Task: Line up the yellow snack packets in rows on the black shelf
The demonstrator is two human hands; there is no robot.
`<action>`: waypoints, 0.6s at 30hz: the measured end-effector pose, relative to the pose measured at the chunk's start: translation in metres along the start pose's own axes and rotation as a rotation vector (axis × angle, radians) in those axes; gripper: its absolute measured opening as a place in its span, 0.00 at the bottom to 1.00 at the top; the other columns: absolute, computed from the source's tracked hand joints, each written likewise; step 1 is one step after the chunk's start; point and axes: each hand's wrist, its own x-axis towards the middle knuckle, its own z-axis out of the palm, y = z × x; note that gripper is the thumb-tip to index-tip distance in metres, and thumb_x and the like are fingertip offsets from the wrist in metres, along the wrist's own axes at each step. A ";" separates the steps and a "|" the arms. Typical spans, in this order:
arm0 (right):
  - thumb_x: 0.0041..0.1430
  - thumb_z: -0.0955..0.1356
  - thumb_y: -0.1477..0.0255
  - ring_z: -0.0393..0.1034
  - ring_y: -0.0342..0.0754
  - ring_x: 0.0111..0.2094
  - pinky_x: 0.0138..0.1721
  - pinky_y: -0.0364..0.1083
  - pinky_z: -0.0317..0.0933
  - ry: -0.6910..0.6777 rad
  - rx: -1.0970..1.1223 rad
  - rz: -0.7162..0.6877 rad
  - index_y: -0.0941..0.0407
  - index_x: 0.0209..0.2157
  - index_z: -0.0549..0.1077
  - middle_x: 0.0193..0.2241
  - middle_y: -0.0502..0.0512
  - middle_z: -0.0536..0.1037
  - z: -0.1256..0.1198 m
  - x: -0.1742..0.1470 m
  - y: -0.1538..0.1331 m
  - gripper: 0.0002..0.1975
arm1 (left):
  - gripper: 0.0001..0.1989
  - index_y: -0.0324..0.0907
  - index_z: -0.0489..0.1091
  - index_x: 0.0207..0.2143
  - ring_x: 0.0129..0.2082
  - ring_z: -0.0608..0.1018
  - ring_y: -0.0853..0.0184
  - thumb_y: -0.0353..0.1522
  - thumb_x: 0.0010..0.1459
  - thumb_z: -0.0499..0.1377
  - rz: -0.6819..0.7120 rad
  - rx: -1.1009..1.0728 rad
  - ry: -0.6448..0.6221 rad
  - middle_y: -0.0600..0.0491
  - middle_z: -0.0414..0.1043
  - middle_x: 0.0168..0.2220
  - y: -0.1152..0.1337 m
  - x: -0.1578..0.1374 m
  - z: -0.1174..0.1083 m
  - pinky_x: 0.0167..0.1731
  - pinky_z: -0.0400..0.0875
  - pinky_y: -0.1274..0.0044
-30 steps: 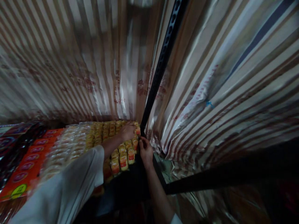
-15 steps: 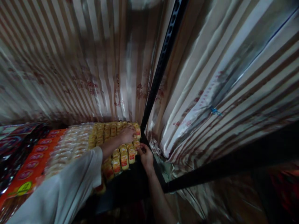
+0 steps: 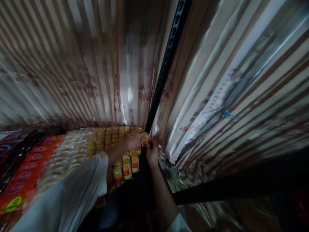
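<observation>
Small yellow wrapped packets with red labels stand in close rows on a dark shelf. At the right end of the back rows, one yellow packet is lifted between my hands. My right hand pinches its right side with thumb and fingers. Stretched over the tops of the rows, my left hand has its fingers reaching to that packet's upper edge. What lies under the left palm is hidden.
Left of the yellow rows are clear-wrapped packets, an orange printed pack and dark glossy packs. A black perforated post rises at the shelf corner. Striped plastic sheeting hangs behind, with a blue tie.
My right hand has moved up along the shelf edge and now pinches a packet at the corner. My left hand has shifted slightly right. The view has turned a little.
</observation>
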 end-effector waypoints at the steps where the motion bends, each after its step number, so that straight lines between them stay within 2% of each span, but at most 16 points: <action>1: 0.54 0.62 0.67 0.68 0.49 0.37 0.43 0.48 0.60 0.006 -0.037 -0.018 0.57 0.39 0.71 0.35 0.57 0.75 0.001 0.002 0.000 0.14 | 0.21 0.41 0.66 0.50 0.51 0.67 0.65 0.24 0.52 0.50 0.009 0.022 0.002 0.50 0.69 0.49 -0.001 0.001 0.001 0.53 0.61 0.73; 5: 0.55 0.60 0.69 0.67 0.50 0.40 0.44 0.48 0.59 0.012 -0.152 -0.063 0.57 0.39 0.71 0.36 0.58 0.75 0.009 0.005 0.002 0.13 | 0.20 0.38 0.67 0.48 0.51 0.67 0.64 0.23 0.51 0.51 0.016 0.087 -0.020 0.47 0.70 0.47 -0.004 0.004 0.002 0.53 0.61 0.72; 9: 0.55 0.60 0.68 0.69 0.50 0.36 0.39 0.48 0.61 -0.019 -0.193 -0.027 0.58 0.42 0.68 0.35 0.59 0.75 0.016 0.002 0.008 0.15 | 0.19 0.36 0.68 0.47 0.50 0.67 0.63 0.23 0.51 0.52 0.026 0.132 -0.029 0.47 0.70 0.45 -0.007 0.003 0.005 0.52 0.61 0.73; 13: 0.56 0.59 0.66 0.68 0.50 0.32 0.37 0.48 0.61 0.000 -0.171 -0.051 0.58 0.35 0.68 0.31 0.58 0.74 0.019 -0.004 0.015 0.12 | 0.18 0.38 0.68 0.46 0.49 0.66 0.63 0.24 0.51 0.52 0.043 0.136 0.000 0.47 0.69 0.45 -0.006 0.000 0.006 0.50 0.63 0.74; 15: 0.56 0.59 0.66 0.68 0.50 0.32 0.37 0.48 0.61 -0.001 -0.153 -0.073 0.58 0.34 0.68 0.30 0.58 0.74 0.019 -0.008 0.017 0.11 | 0.16 0.38 0.69 0.42 0.49 0.66 0.63 0.24 0.51 0.52 0.071 0.145 -0.019 0.47 0.69 0.45 -0.004 -0.001 0.005 0.49 0.63 0.74; 18: 0.55 0.58 0.67 0.68 0.50 0.32 0.37 0.48 0.61 -0.014 -0.142 -0.036 0.58 0.35 0.69 0.31 0.58 0.75 0.020 -0.012 0.019 0.13 | 0.11 0.36 0.71 0.36 0.46 0.67 0.61 0.24 0.51 0.52 0.113 0.125 -0.074 0.46 0.71 0.41 -0.001 -0.001 0.005 0.49 0.62 0.72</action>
